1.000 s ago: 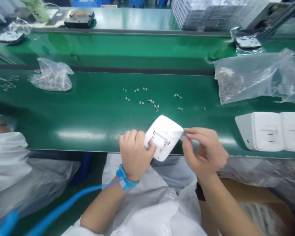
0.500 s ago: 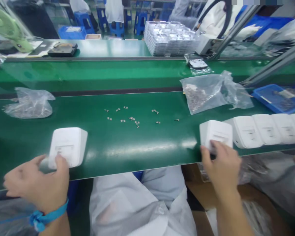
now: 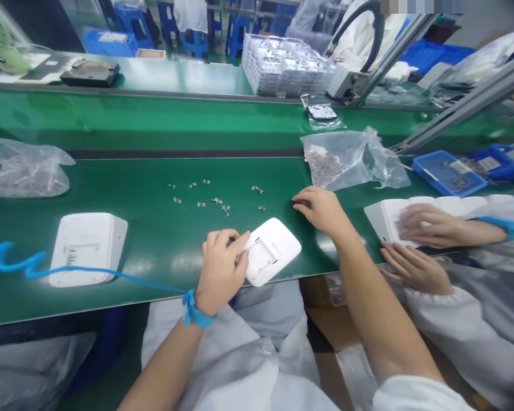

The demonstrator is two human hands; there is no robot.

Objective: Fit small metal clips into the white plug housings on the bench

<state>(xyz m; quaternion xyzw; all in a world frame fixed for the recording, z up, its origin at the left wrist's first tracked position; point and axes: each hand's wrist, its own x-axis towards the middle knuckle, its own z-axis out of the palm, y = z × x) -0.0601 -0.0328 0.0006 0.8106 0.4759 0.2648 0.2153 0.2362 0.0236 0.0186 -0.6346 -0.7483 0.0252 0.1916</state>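
Note:
My left hand [image 3: 221, 265], with a blue band at the wrist, grips the left side of a white plastic housing [image 3: 282, 245] at the front edge of the green bench. The housing lies tilted, its recessed rectangular window facing up. To its upper right, my right hand [image 3: 319, 210] pinches at the bench surface, thumb and forefinger on a tiny dark metal clip [image 3: 294, 201], mostly hidden. Several small metal clips [image 3: 216, 200] lie scattered left of that hand. A second white housing [image 3: 88, 248] stands on the left, with a blue coiled cord [image 3: 141, 277] across it.
On the right, a co-worker's hands [image 3: 432, 225] rest on a white housing [image 3: 383, 220] heading a row of several. Clear bags of small parts [image 3: 325, 165] lie at the back right and left [image 3: 34, 174]. Blue trays [image 3: 424, 171] sit far right; stacked clear trays [image 3: 286, 65] stand on the ledge.
My left hand has left the left housing and now holds another at the centre, brought leftward from the right. My right hand has moved from that housing to a small clip. A co-worker's hands have appeared.

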